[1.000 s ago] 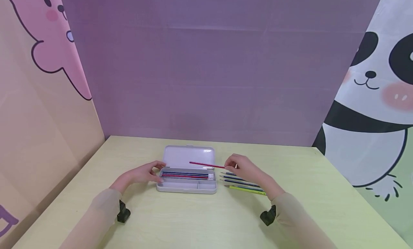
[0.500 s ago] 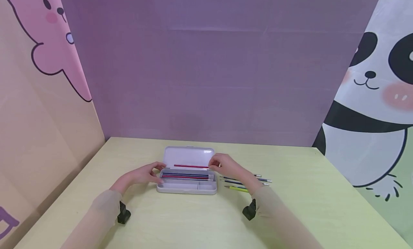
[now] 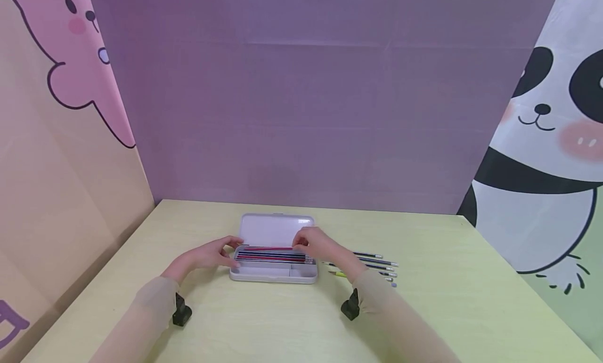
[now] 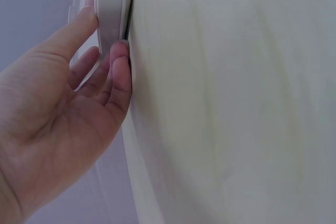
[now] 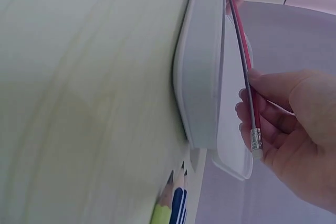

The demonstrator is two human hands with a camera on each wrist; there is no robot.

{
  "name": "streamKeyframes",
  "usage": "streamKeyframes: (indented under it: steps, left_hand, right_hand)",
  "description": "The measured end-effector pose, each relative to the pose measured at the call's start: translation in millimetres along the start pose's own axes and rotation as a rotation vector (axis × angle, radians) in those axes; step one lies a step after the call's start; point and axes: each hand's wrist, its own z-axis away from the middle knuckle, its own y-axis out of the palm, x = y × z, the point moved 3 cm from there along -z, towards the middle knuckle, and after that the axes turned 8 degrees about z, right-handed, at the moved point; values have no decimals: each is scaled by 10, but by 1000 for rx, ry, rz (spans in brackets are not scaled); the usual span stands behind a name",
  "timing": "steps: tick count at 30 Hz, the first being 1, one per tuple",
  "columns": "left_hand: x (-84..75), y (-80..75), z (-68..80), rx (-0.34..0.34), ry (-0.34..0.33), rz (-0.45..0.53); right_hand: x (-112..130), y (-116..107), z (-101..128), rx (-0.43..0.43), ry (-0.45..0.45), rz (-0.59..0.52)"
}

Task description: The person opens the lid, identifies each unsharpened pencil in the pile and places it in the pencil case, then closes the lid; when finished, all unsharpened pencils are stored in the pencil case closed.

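Observation:
An open white pencil case (image 3: 273, 271) lies on the pale green table, its lid (image 3: 275, 229) laid back flat. Several red and dark pencils (image 3: 270, 256) lie in its long compartment. My left hand (image 3: 214, 253) grips the case's left end (image 4: 110, 19) between thumb and fingers. My right hand (image 3: 313, 242) pinches a red pencil (image 5: 244, 72) near its eraser end, lowered over the case and onto the others. In the right wrist view the pencil slants along the case's rim (image 5: 202, 66).
Loose pencils (image 3: 377, 263) lie on the table right of the case, a yellow-green one (image 3: 340, 273) nearest my forearm. Their tips (image 5: 176, 200) show in the right wrist view. Purple and cartoon-printed panels wall the table on three sides.
My right hand has carried the red pencil leftward from the loose pencils and down over the case's long compartment. The left hand has stayed on the case's left end.

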Motion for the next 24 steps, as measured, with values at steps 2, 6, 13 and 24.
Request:
streamKeyframes:
  steps: [2,6,13,24]
  left_hand:
    - [-5,-1,3,3,3,0]
    - [-10,-5,9,10,11,-2]
    - [21,-1,1,11,16,-3]
    - [36,-6,-13,12,29,0]
  right_hand:
    - [5,24,-17,2,-24,-1]
    - [26,58,-41,8,-61,-20]
    - [80,84,-56,2,-93,-32]
    - [94,132,-127,-31,-130,20]
